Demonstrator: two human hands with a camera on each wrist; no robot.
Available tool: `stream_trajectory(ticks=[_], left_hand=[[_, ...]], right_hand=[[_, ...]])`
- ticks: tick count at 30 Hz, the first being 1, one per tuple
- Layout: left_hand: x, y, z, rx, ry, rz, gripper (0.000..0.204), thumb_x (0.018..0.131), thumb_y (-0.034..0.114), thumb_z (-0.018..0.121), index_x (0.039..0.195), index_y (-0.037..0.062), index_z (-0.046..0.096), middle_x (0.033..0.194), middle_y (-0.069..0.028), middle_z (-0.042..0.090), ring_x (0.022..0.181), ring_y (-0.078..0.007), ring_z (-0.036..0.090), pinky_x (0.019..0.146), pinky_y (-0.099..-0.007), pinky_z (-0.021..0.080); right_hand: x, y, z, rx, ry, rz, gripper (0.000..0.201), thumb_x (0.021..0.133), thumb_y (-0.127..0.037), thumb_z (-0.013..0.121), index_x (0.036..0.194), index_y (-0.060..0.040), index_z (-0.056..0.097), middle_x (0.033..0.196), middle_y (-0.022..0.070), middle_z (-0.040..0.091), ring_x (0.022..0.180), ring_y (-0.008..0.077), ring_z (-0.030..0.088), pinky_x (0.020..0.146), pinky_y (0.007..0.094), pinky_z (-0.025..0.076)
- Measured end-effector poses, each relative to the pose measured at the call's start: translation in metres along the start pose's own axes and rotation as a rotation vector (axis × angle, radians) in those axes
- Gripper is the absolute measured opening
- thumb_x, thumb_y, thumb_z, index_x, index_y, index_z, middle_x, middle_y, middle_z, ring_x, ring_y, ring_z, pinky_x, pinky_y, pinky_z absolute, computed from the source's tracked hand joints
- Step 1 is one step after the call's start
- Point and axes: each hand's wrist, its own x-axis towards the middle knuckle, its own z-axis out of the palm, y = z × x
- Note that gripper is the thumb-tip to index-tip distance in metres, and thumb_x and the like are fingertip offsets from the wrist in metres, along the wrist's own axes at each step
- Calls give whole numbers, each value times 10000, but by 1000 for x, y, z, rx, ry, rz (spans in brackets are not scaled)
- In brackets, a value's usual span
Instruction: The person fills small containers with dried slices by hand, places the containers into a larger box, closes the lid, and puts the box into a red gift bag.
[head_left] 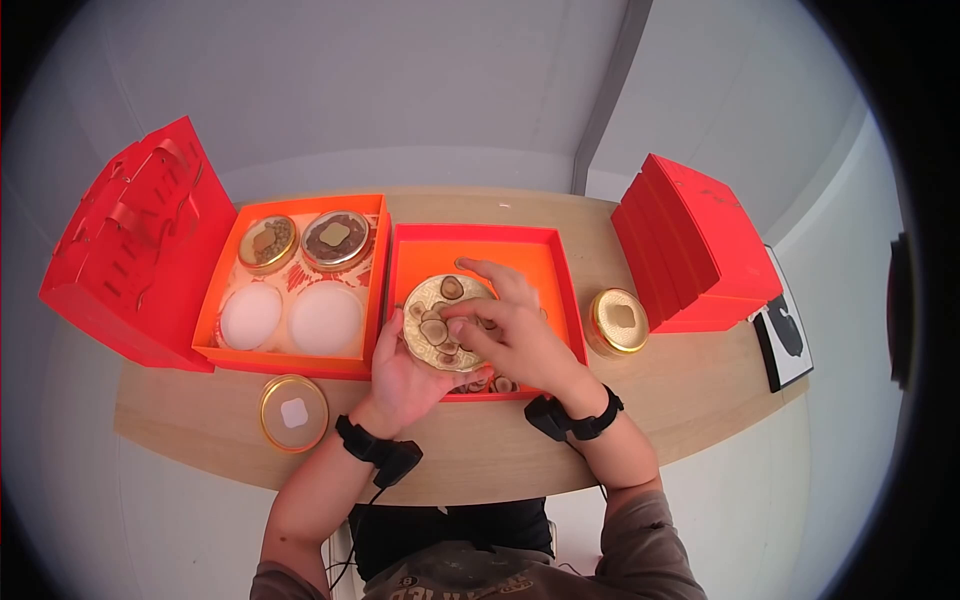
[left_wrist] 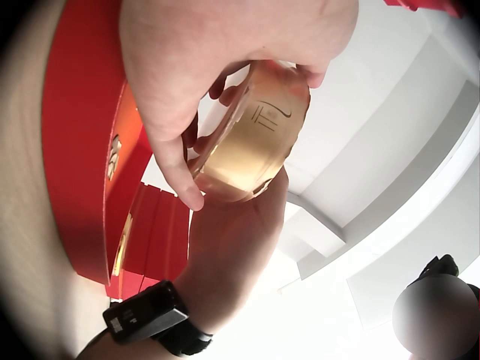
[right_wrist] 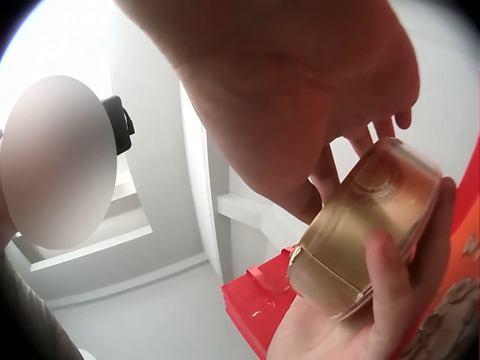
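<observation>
My left hand (head_left: 403,377) holds a round clear jar with a gold lining (head_left: 419,350), fingers and thumb curled about its side. Thin dried slices (head_left: 433,331), pale with dark edges, fill its top. Over the jar is my right hand (head_left: 525,345), its thumb and index finger pinched together at the slices while another finger stretches past the far rim. In the right wrist view the jar (right_wrist: 356,225) is tilted and its contents are hidden. Below both hands lies an open red box (head_left: 480,236) with an orange inside, more slices (head_left: 503,384) along its near edge.
To the left, a box (head_left: 375,290) with a white insert holds two filled jars (head_left: 268,244). A gold-rimmed lid (head_left: 294,413) lies in front of it. Red gift bags (head_left: 130,240) stand far left. At right are a gold-lidded jar (head_left: 618,322) and stacked red boxes (head_left: 700,245).
</observation>
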Motion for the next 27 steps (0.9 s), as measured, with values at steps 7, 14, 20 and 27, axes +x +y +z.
stream_trajectory(ticks=[7,14,20,27], left_hand=[[0,0,-1,-23,-59,-1,667,1040,618,293,1548,192,364,1567,-117,425,1433,-329,430,1085,-667,400],[0,4,-2,-43,-46,29,718,1014,646,313,1558,181,356,1576,-114,417,1435,-350,419,1079,-653,397],[0,9,-1,-30,8,115,735,1002,630,389,1554,145,355,1585,-113,399,1430,-334,416,1075,-650,397],[-1,12,-2,-51,41,160,726,1012,626,379,1544,132,369,1575,-119,406,1425,-337,417,1094,-637,389]], right_hand=[[0,0,-3,-31,-15,10,259,926,-272,702,1109,-99,763,1457,215,492,1378,401,416,1134,496,301],[2,-5,-24,-31,71,87,377,948,-279,692,1262,-74,662,1450,214,499,1381,400,430,1124,502,353],[-10,13,-52,129,-91,567,435,936,-267,695,1290,-23,626,1441,203,520,1360,367,472,1063,434,453],[-50,50,-17,-292,-469,391,751,771,-343,827,1426,-104,547,1523,181,422,1436,382,373,1123,442,429]])
